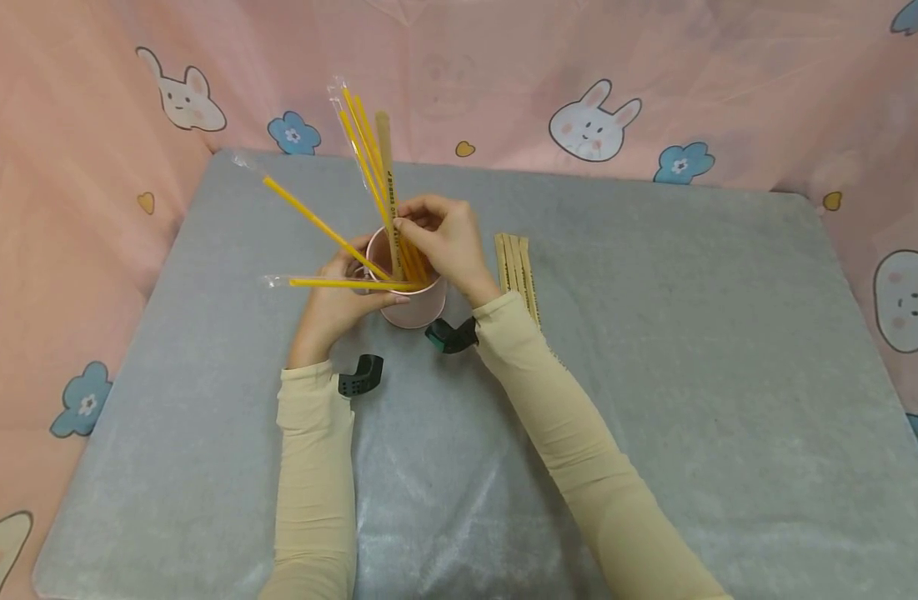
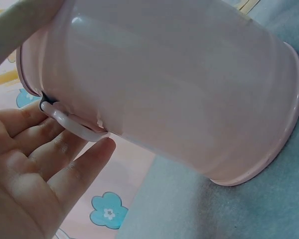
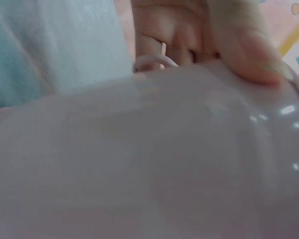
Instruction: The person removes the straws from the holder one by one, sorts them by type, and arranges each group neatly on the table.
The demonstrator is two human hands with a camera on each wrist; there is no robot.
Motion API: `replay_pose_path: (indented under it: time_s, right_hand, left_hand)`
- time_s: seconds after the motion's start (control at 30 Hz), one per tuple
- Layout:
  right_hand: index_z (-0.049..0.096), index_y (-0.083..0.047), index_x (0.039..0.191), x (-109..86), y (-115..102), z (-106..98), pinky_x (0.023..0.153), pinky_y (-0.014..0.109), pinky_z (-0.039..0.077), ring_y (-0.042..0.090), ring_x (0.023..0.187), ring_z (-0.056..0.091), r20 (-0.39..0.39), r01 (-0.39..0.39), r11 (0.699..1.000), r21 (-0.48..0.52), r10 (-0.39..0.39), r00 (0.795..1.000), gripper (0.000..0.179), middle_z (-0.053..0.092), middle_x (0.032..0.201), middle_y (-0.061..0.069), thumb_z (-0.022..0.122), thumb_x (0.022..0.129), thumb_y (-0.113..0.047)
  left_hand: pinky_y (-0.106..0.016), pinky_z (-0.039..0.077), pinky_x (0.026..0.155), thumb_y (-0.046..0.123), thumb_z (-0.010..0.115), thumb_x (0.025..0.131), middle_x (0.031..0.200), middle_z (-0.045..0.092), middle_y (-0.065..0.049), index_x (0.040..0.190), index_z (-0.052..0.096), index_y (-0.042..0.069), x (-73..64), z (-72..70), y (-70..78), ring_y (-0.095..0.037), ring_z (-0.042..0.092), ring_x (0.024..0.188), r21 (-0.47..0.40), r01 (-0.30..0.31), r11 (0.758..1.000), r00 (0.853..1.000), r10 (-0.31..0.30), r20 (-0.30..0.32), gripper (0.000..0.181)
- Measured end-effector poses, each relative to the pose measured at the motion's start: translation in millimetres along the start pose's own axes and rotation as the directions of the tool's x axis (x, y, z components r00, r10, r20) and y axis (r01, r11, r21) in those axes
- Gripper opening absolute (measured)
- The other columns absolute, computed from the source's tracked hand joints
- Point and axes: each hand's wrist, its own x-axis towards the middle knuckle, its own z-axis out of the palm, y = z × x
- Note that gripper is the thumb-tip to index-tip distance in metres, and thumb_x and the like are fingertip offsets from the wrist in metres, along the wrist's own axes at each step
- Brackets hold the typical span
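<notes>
With thumb and fingers closed, a paper-wrapped straw is pinched by the right hand, its lower end inside the pink mug, gripped by the left hand. Insertion seems underway; release appears called for next. Spare straws are laid beside the right sleeve.

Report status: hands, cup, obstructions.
Left hand grips pink cup near its top. Right hand pinches brown packet, lower end inside. Yellow straws crowd the cup.

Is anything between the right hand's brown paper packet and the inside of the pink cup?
Nothing visible blocks the brown paper packet; its lower end is inside the pink cup, beside yellow straws.
</notes>
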Motion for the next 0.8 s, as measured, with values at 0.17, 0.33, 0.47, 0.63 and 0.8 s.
replay_pose_path:
  time_s: [0.17, 0.33, 0.47, 0.63, 0.8]
  right_hand:
    - [0.069, 0.009, 0.092, -0.3, -3, -8, 0.067, 0.023, 0.054, 0.018, 0.071, 0.063, -0.022, 0.02, 1.0, 0.021, -0.02, 1.0, 0.011, 0.068, 0.085, 0.018, 0.066, 0.084, 0.002]
    - [0.068, 0.009, 0.093, -1.6, -7, -16, 0.07, 0.025, 0.054, 0.017, 0.072, 0.063, -0.054, 0.041, 0.997, 0.07, -0.037, 0.998, 0.011, 0.068, 0.087, 0.018, 0.066, 0.085, 0.002]
    - [0.067, 0.012, 0.092, -1.8, -11, -22, 0.074, 0.028, 0.055, 0.016, 0.074, 0.063, -0.098, 0.074, 0.989, 0.129, -0.061, 0.993, 0.011, 0.066, 0.087, 0.021, 0.066, 0.085, 0.003]
    - [0.065, 0.014, 0.091, -1.1, -15, -31, 0.075, 0.031, 0.056, 0.014, 0.072, 0.064, -0.17, 0.119, 0.974, 0.191, -0.086, 0.982, 0.011, 0.066, 0.085, 0.022, 0.066, 0.084, 0.005]
    - [0.065, 0.014, 0.088, -1.3, -18, -41, 0.071, 0.031, 0.056, 0.017, 0.07, 0.063, -0.24, 0.164, 0.958, 0.236, -0.106, 0.965, 0.008, 0.066, 0.083, 0.019, 0.066, 0.082, 0.009]
  left_hand:
    - [-0.04, 0.045, 0.097, 0.001, 0.083, 0.069, 0.13, 0.053, -0.015, 0.136, 0.046, 0.001, -0.3, 0.0, 0.8, -0.028, 0.054, 0.113, 0.033, 0.002, 0.999, 1.0, -0.002, 0.0, 0.077]
    - [-0.041, 0.044, 0.097, 0.003, 0.084, 0.069, 0.128, 0.054, -0.015, 0.137, 0.045, 0.002, -1.0, 0.2, 2.1, -0.029, 0.054, 0.111, 0.045, 0.002, 0.999, 1.0, -0.002, -0.003, 0.079]
    - [-0.041, 0.044, 0.097, 0.005, 0.085, 0.068, 0.127, 0.055, -0.015, 0.136, 0.046, 0.002, -0.5, -0.5, 1.3, -0.028, 0.054, 0.11, 0.06, -0.011, 0.998, 1.0, 0.012, -0.007, 0.078]
    - [-0.041, 0.042, 0.099, 0.008, 0.084, 0.07, 0.129, 0.054, -0.012, 0.137, 0.046, 0.005, -0.5, -0.7, 1.3, -0.027, 0.053, 0.113, 0.039, 0.017, 0.999, 1.0, -0.017, 0.003, 0.077]
    - [-0.039, 0.042, 0.101, 0.009, 0.085, 0.068, 0.128, 0.055, -0.012, 0.134, 0.047, 0.005, -0.8, -0.3, 0.8, -0.025, 0.052, 0.116, 0.046, 0.033, 0.998, 0.999, -0.033, -0.006, 0.077]
